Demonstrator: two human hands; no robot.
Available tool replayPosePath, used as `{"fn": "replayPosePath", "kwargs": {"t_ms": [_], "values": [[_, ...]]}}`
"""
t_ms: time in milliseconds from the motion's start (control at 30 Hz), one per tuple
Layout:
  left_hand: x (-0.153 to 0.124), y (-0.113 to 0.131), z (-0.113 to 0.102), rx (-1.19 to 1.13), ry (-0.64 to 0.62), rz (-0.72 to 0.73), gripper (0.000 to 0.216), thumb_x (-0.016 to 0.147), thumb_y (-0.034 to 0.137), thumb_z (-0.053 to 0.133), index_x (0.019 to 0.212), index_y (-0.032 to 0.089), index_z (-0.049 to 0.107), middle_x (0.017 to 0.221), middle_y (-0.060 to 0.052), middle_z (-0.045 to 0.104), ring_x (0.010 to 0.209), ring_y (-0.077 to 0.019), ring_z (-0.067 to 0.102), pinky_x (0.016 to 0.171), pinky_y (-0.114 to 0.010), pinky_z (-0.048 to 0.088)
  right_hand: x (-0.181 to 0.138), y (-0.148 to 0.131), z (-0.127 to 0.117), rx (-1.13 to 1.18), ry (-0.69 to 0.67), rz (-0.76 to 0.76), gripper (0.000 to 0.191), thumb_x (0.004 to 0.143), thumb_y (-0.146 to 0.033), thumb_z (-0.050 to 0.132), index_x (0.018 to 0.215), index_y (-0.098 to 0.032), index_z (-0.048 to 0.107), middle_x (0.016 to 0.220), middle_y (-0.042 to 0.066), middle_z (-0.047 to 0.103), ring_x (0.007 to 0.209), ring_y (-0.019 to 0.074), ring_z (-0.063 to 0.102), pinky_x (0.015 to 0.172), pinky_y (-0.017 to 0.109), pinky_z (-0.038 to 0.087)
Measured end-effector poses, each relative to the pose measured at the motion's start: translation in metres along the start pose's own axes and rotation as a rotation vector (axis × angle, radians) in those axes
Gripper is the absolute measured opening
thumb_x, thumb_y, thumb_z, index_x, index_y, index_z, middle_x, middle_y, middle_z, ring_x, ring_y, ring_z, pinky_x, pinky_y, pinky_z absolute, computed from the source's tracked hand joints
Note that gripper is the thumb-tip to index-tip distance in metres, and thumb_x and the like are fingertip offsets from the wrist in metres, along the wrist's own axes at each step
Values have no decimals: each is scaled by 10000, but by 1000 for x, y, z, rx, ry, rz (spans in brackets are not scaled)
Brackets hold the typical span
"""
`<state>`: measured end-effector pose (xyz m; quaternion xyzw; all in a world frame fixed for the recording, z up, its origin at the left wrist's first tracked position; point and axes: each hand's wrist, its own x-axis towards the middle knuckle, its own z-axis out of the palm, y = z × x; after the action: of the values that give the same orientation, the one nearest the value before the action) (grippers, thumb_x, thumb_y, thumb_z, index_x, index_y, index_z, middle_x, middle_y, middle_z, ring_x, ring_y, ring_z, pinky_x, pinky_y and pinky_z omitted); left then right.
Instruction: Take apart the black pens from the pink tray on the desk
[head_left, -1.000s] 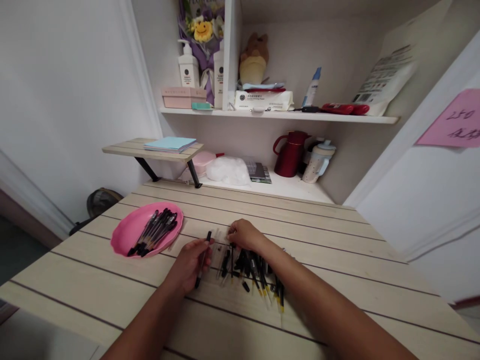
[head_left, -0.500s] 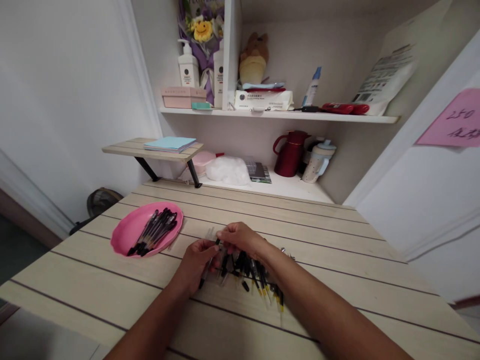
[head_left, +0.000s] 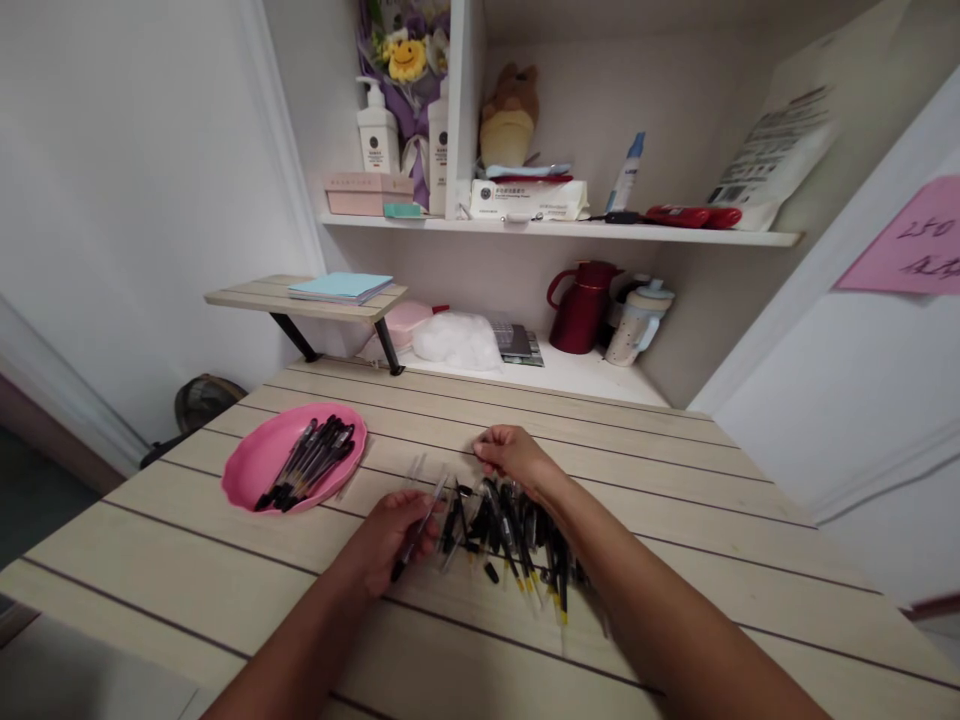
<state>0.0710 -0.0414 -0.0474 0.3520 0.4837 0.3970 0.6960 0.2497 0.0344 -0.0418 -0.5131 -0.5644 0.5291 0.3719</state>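
My left hand [head_left: 390, 535] is closed round a pen barrel [head_left: 421, 522] that sticks out up and to the right, its dark tip near my palm. My right hand [head_left: 514, 455] is curled in a pinch above the far end of a heap of black pens and pen parts [head_left: 510, 535] on the wooden table [head_left: 675, 520]; what it pinches is too small to name. A pink plate [head_left: 259, 462] at the left holds several black pens [head_left: 311, 460].
A small raised shelf [head_left: 300, 298] with a blue notebook stands at the table's back left. Behind lie a red jug [head_left: 581, 305], a white cup, a plastic bag, and an upper shelf with bottles, boxes and a plush toy.
My right hand came to the barrel in my left hand, then drew back up and to the right. The black cap seen on the barrel's end a second ago is gone from it.
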Motion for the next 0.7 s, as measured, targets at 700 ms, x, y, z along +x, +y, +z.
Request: {"fn": "replayPosePath", "kwargs": {"t_ms": [700], "values": [[9,6,0,-240,1,221,187,601,190,687,741,137,575,795,-49,653,574,-90,568,561,-208,450,-59,3,29,56,-502,142,170,705,-299,519,656,-145,573,554,-27,592,444,61,514,388,148,294]]}}
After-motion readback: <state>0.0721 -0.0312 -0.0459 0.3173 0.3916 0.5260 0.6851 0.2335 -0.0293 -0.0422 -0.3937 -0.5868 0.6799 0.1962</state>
